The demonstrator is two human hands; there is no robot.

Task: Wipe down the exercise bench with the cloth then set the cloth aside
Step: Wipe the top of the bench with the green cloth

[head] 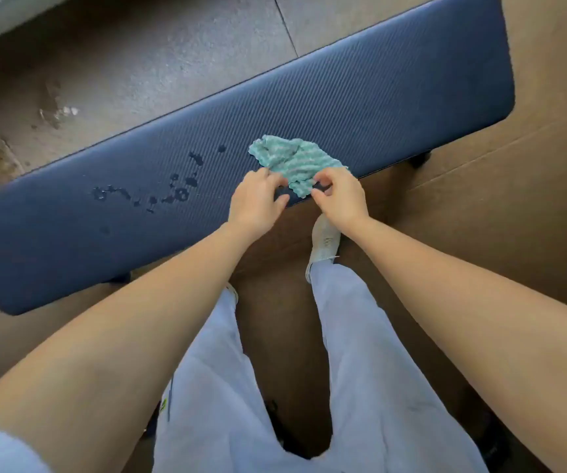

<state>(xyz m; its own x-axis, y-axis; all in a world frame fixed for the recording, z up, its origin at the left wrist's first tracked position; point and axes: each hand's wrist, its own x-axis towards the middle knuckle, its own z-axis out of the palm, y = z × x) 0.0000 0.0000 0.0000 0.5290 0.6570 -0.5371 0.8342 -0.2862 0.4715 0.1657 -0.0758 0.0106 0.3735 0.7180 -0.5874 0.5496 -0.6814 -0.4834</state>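
Cloth [295,162] lies bunched on the bench [377,97] beside wet spots [159,192]. Your left hand [258,199] and right hand [341,199] each pinch its near edge.

So the exercise bench [343,107] is running diagonally across the frame, from the lower left up to the upper right. It's a long navy blue pad with a fine ribbed texture and rounded corners. A scatter of dark wet droplets is sitting on it left of center. The cloth [295,163] is lying crumpled on the pad around the middle of the frame, right at the near edge, with one corner hanging over it. It's teal-green with pale wavy stripes, looking bunched up rather than spread flat.
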